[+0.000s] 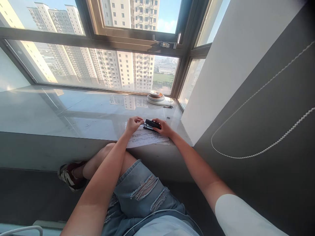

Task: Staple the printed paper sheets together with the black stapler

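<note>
A black stapler point(153, 124) lies over printed sheets of paper point(144, 139) at the front of the window sill, its top part lifted from its base. My right hand point(164, 127) is closed around the stapler's right end. At its left end my left hand point(135, 124) is closed, fingertips pinched together close to the stapler. Whatever those fingertips hold, if anything, is too small to make out. The papers reach over the sill's front edge, partly covered by both hands and the stapler.
A stack of round plate-like things point(157, 97) stands by the window corner. Keys point(168, 107) and a small dark piece point(168, 117) lie nearby on the shiny sill point(81, 113). A beaded blind cord point(246, 157) hangs at the right wall.
</note>
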The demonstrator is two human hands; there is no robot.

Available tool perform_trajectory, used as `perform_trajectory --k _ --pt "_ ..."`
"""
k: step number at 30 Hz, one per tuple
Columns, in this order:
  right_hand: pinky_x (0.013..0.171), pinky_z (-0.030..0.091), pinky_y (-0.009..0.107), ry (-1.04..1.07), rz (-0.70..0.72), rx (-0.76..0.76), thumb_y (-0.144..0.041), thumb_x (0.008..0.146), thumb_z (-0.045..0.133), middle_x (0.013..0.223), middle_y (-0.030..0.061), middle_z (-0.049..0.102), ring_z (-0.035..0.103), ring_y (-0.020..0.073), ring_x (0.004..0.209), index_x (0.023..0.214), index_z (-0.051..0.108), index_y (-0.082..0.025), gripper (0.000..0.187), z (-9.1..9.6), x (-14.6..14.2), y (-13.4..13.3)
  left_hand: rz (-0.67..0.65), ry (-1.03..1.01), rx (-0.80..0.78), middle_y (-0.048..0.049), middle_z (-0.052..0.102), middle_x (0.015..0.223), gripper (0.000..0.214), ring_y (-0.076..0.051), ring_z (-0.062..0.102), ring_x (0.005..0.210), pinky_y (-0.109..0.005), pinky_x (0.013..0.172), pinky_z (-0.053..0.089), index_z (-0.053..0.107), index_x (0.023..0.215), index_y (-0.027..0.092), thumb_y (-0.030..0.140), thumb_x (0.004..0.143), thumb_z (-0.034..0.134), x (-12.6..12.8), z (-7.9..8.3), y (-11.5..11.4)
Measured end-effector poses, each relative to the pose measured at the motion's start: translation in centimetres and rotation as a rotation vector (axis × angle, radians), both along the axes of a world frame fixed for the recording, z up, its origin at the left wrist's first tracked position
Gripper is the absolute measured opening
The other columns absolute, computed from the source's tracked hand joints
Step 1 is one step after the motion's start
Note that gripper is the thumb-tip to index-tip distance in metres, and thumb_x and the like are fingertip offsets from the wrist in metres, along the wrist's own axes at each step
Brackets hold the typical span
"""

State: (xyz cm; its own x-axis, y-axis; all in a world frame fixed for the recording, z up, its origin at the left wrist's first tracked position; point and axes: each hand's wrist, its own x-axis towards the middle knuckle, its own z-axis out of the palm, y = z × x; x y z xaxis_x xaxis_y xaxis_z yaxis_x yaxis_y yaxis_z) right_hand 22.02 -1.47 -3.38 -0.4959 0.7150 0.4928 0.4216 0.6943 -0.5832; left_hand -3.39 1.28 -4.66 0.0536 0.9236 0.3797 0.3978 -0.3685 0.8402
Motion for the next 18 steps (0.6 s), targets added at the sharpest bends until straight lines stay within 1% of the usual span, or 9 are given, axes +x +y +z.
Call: perform_trajectory --k 5,9,12,15,18 --pt "0.082 0.050 0.034 0.017 0.004 0.011 -0.038 0.089 0.066 0.108 0.0066 0.071 0.064 0.0215 0.087 0.131 0.061 -0.022 0.046 -0.4 0.1 0.2 0.014 -0.042 -0.033 -0.0083 0.079 0.083 0.030 -0.026 0.073 0.078 -0.033 0.069 0.051 0.080 0.088 0.020 0.047 0.075 0.081 0.0 0.2 -0.4" --pt "0.080 0.049 0.033 0.002 -0.001 0.022 -0.038 0.089 0.066 0.106 0.0065 0.071 0.064 0.0210 0.086 0.131 0.061 -0.022 0.046 -0.4 0.1 0.3 0.049 0.052 -0.074 -0.0073 0.079 0.079 0.024 -0.026 0.073 0.076 -0.034 0.069 0.052 0.080 0.085 0.021 0.043 0.076 0.082 0.2 0.8 -1.0" --pt "0.079 0.049 0.033 -0.006 -0.004 0.022 -0.038 0.089 0.066 0.107 0.0070 0.071 0.064 0.0213 0.087 0.131 0.061 -0.021 0.045 -0.2 0.0 0.2 0.079 0.121 -0.054 -0.0068 0.078 0.078 0.019 -0.025 0.072 0.075 -0.035 0.071 0.052 0.080 0.082 0.021 0.039 0.078 0.081 0.4 1.3 -1.4" --pt "0.079 0.049 0.034 -0.011 -0.001 0.017 -0.038 0.090 0.066 0.109 0.0077 0.071 0.064 0.0217 0.087 0.131 0.061 -0.021 0.045 0.0 0.0 0.0 0.082 0.169 -0.016 -0.0066 0.078 0.081 0.016 -0.025 0.072 0.080 -0.034 0.071 0.051 0.080 0.082 0.021 0.037 0.081 0.078 0.6 1.6 -1.5" --pt "0.078 0.050 0.034 -0.011 0.001 0.017 -0.040 0.090 0.065 0.108 0.0078 0.071 0.064 0.0221 0.086 0.131 0.061 -0.022 0.045 0.2 0.0 -0.2 0.053 0.148 -0.009 -0.0064 0.079 0.083 0.016 -0.025 0.072 0.083 -0.032 0.069 0.050 0.080 0.084 0.022 0.037 0.082 0.076 0.6 1.5 -1.5"
